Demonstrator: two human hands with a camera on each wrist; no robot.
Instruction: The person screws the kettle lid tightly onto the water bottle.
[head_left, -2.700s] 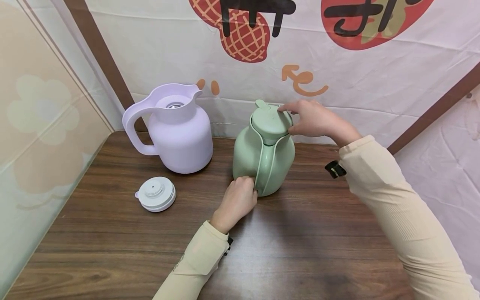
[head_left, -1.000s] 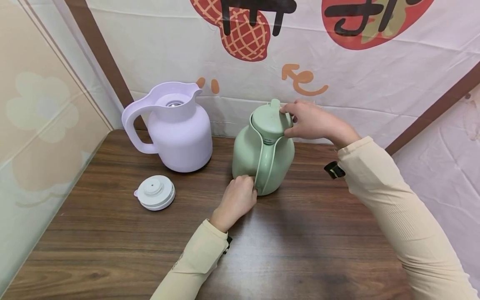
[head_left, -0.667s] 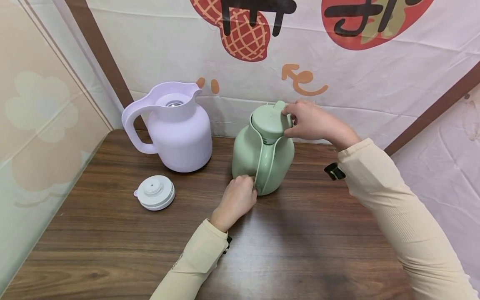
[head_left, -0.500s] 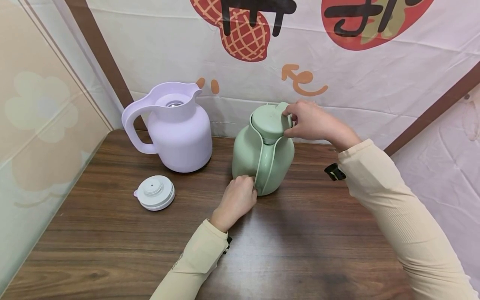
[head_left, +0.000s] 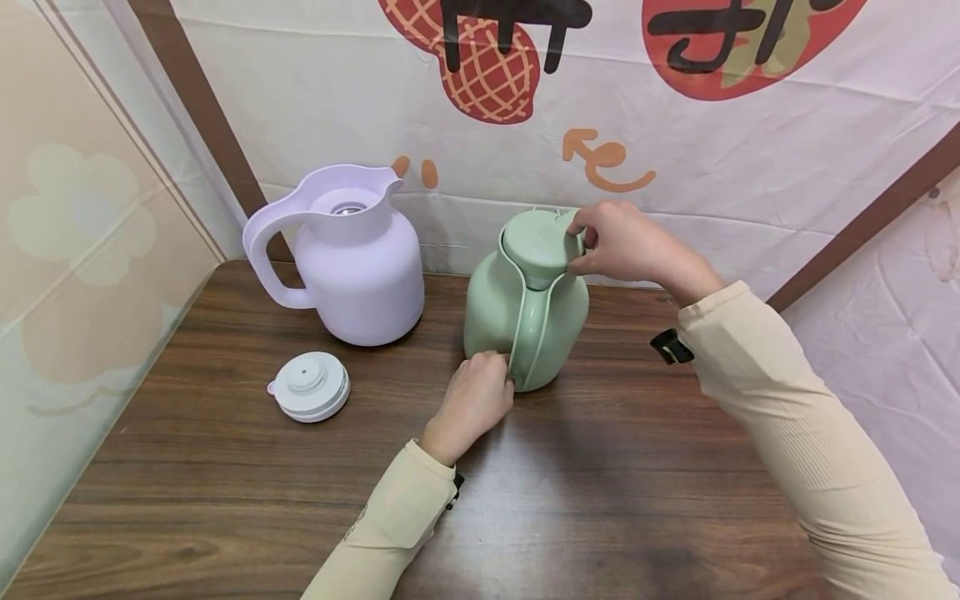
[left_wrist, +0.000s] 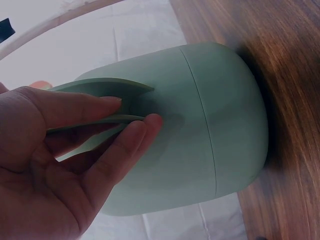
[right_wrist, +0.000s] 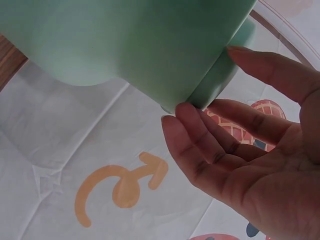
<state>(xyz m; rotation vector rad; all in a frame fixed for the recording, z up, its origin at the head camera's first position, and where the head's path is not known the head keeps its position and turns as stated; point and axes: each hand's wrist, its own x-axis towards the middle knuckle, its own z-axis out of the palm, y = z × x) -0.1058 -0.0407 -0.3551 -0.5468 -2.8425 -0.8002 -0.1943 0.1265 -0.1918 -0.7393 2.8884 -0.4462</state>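
A green vacuum jug (head_left: 495,308) stands upright on the wooden table with its handle (head_left: 532,325) toward me. My left hand (head_left: 475,396) pinches the low end of that handle; in the left wrist view the thumb and fingers (left_wrist: 137,135) lie on either side of its edge. A round green lid (head_left: 536,237) sits in the jug's mouth. On the lid's right side my right hand (head_left: 626,240) bends its fingers at the edge, over the lid's tab. The right wrist view shows the thumb and fingertips around the lid's rim (right_wrist: 220,80).
An uncovered lilac jug (head_left: 360,275) stands left of the green one, its handle pointing left. In front of it a white lid (head_left: 311,386) lies upside down on the table (head_left: 247,500). A printed cloth (head_left: 465,150) hangs close behind both jugs.
The green lid has turned clockwise: its tab has swung from the back left to the right, under my right fingers. My left hand has stayed on the handle, and the jug has not moved.
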